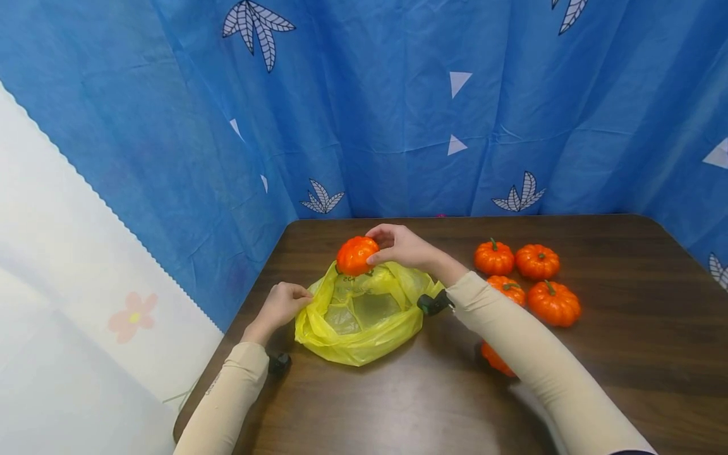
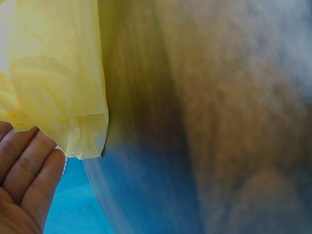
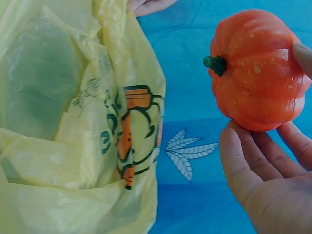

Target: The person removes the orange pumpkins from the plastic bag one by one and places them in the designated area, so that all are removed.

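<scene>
A small orange pumpkin (image 1: 356, 256) with a green stem (image 3: 215, 64) is held in my right hand (image 1: 402, 246), thumb on one side and fingers on the other. It hangs over the far left rim of a yellow plastic bag (image 1: 364, 347). The bag sits on the table with its mouth spread open, and printed drawings show on its side in the right wrist view. At the bag's left edge, my left hand (image 1: 282, 308) pinches the rim. In the left wrist view, its fingers (image 2: 30, 163) lie against the yellow film, with the fingertips partly hidden behind it.
Several more orange pumpkins stand on the right of the brown table (image 1: 387, 404), among them a front one (image 1: 554, 304) and a back one (image 1: 537, 261). Another pumpkin (image 1: 496, 359) is partly covered by my right sleeve. A blue curtain (image 1: 398, 126) hangs behind the table.
</scene>
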A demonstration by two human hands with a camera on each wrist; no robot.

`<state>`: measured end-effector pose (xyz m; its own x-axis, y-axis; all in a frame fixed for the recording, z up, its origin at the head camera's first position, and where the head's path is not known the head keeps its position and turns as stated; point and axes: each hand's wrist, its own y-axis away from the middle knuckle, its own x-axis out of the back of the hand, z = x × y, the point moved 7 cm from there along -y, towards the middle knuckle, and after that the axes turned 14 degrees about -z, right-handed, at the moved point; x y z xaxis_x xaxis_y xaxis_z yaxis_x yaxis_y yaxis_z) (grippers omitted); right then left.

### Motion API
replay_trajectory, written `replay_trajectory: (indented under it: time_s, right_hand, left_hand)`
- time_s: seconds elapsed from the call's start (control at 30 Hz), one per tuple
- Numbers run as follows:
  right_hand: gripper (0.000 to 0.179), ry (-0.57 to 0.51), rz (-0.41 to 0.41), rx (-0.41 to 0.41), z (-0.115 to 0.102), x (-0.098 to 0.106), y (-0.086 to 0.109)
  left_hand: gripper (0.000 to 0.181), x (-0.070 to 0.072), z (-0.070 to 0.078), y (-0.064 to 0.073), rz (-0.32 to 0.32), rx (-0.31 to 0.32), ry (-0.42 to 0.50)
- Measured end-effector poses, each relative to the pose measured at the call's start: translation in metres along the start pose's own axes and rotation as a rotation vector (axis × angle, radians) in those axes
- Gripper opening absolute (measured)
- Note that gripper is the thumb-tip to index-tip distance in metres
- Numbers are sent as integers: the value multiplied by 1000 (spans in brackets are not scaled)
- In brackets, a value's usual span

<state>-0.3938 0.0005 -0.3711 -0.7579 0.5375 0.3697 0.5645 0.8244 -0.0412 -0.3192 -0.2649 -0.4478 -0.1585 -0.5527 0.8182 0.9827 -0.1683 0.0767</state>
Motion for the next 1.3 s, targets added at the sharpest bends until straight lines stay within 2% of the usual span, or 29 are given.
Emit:
replay_trajectory:
  time_s: [0.13, 0.37, 0.73, 1.03, 1.3]
  right_hand:
    - [51, 18, 3, 21, -8, 4, 7]
    - [51, -33, 4, 29, -20, 9, 21]
    - [52, -51, -36, 34, -31, 10, 42]
    - [50, -116, -72, 39, -36, 10, 62]
    - [49, -151, -71, 17, -35, 11, 80]
  left_hand:
    - [12, 0, 0, 0, 0, 5, 1]
    - [12, 1, 0, 0, -7, 13, 8]
    - [11, 2, 4, 0, -13, 17, 11]
    - [11, 1, 2, -1, -22, 32, 12]
    - [12, -1, 0, -2, -21, 29, 0]
